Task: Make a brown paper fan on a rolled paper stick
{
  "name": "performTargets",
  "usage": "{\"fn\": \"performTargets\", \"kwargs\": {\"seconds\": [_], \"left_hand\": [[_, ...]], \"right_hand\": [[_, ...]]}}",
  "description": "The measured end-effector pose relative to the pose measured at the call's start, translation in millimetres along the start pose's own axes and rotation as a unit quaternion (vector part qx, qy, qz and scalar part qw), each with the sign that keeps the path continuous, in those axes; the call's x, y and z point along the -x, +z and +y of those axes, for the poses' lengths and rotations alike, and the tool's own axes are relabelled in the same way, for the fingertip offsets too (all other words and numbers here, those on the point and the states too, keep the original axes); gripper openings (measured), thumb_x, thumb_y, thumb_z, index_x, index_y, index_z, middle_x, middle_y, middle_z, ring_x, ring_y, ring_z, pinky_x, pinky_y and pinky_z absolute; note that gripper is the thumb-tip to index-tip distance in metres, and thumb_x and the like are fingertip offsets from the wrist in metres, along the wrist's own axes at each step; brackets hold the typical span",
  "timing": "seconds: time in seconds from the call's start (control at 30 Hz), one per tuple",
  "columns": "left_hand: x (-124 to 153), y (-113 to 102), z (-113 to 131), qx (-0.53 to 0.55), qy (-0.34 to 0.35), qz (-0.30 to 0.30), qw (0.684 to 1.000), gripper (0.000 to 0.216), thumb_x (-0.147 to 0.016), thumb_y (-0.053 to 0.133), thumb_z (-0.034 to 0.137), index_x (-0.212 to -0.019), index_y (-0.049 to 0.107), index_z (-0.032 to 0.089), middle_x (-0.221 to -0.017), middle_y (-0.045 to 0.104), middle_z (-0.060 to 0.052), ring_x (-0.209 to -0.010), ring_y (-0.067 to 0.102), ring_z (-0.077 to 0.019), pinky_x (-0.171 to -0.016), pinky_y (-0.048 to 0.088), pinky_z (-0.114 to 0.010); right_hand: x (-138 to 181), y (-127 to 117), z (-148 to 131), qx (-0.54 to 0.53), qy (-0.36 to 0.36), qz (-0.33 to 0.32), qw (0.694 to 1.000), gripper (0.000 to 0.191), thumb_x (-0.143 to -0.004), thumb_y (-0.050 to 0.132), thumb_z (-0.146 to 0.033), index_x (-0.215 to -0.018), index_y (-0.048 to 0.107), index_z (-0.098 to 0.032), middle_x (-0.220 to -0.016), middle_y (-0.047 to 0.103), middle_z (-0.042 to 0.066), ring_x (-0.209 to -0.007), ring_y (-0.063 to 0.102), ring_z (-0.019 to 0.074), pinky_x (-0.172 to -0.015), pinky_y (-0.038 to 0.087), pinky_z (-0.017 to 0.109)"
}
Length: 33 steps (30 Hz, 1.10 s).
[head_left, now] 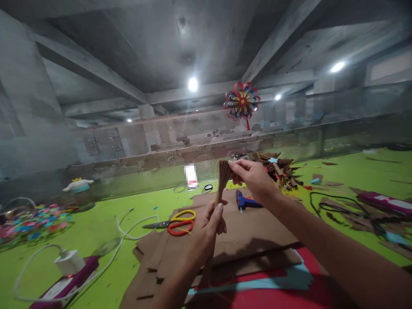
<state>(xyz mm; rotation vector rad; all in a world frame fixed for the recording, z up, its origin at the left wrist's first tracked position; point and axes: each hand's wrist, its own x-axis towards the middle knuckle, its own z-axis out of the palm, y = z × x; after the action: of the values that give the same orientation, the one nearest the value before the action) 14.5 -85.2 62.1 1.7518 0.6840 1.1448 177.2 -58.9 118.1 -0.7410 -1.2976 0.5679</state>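
A pleated brown paper fan (222, 178) stands upright above the worktop, its folds spreading at the upper end. My left hand (210, 219) is closed around its narrow lower part. With thumb and fingers, my right hand (251, 174) pinches the fan's upper right edge. Below lie stacked brown paper sheets (244, 231). Scissors (180, 223) with one yellow and one red handle rest on the left of the stack. A blue glue gun (246, 201) lies on the sheets, partly hidden behind my right forearm.
Folded brown paper pieces (280, 171) are heaped at the back right. Purple power strips (386, 201) and cables lie at both sides. Colourful paper stars (38, 223) cover the left. A perforated metal screen (167, 141) borders the green table (106, 214); a paper flower (242, 101) hangs there.
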Motion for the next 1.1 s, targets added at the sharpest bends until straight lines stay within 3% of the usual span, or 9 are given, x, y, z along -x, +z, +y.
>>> {"fn": "performTargets", "kwargs": {"seconds": [0.17,0.33,0.5,0.7,0.83,0.97,1.1], "left_hand": [[1,2,-10,0.085,-0.025,0.044,0.995,0.037,-0.087,0.043,0.047,-0.108,0.046,0.017,-0.047,0.031,0.010,-0.038,0.039,-0.0085,-0.034,0.024,-0.017],[-2,2,-14,0.119,-0.008,0.098,0.988,0.033,-0.084,0.047,0.050,-0.096,0.047,0.019,-0.047,0.033,0.010,-0.036,0.037,-0.0060,-0.033,0.023,-0.014],[-2,2,-17,0.130,0.007,0.139,0.982,0.029,-0.085,0.047,0.049,-0.082,0.041,0.021,-0.048,0.034,0.010,-0.037,0.039,-0.0064,-0.031,0.026,-0.013],[-1,-1,-19,0.151,0.026,0.170,0.974,0.028,-0.088,0.041,0.048,-0.080,0.038,0.021,-0.050,0.034,0.010,-0.037,0.036,-0.0053,-0.032,0.027,-0.014],[-2,-8,-19,0.143,0.023,0.163,0.976,0.030,-0.086,0.044,0.049,-0.075,0.036,0.021,-0.048,0.033,0.010,-0.036,0.037,-0.0062,-0.032,0.027,-0.015],[-2,-10,-21,0.130,0.024,0.152,0.979,0.032,-0.086,0.044,0.049,-0.073,0.036,0.021,-0.049,0.036,0.009,-0.038,0.039,-0.0063,-0.033,0.027,-0.016],[-1,-8,-22,0.084,0.015,0.182,0.980,0.029,-0.084,0.048,0.048,-0.075,0.041,0.021,-0.053,0.041,0.008,-0.036,0.035,-0.0054,-0.034,0.028,-0.018]], "right_hand": [[9,-2,13,0.035,-0.032,-0.001,0.999,0.035,-0.078,0.059,-0.045,-0.060,0.056,-0.015,-0.051,0.053,-0.002,-0.043,0.042,0.0069,-0.043,0.032,0.022],[32,2,24,0.013,0.025,-0.018,0.999,0.035,-0.077,0.060,-0.042,-0.057,0.050,-0.016,-0.046,0.041,-0.006,-0.042,0.030,0.0056,-0.040,0.022,0.022],[68,18,34,-0.020,0.077,-0.036,0.996,0.032,-0.078,0.060,-0.041,-0.061,0.052,-0.016,-0.049,0.042,-0.005,-0.045,0.032,0.0063,-0.043,0.024,0.022],[100,42,45,-0.100,0.162,-0.034,0.981,0.029,-0.075,0.065,-0.040,-0.064,0.054,-0.016,-0.052,0.045,-0.005,-0.047,0.035,0.0066,-0.044,0.026,0.021],[104,46,49,-0.097,0.179,-0.023,0.979,0.029,-0.074,0.065,-0.042,-0.066,0.056,-0.016,-0.053,0.045,-0.005,-0.048,0.035,0.0072,-0.044,0.025,0.021],[100,42,49,-0.037,0.149,-0.024,0.988,0.029,-0.073,0.065,-0.042,-0.064,0.056,-0.016,-0.052,0.045,-0.004,-0.048,0.036,0.0081,-0.044,0.026,0.022],[102,45,52,-0.014,0.141,-0.037,0.989,0.029,-0.074,0.064,-0.040,-0.061,0.055,-0.016,-0.052,0.044,-0.004,-0.048,0.034,0.0081,-0.044,0.025,0.022]]}}
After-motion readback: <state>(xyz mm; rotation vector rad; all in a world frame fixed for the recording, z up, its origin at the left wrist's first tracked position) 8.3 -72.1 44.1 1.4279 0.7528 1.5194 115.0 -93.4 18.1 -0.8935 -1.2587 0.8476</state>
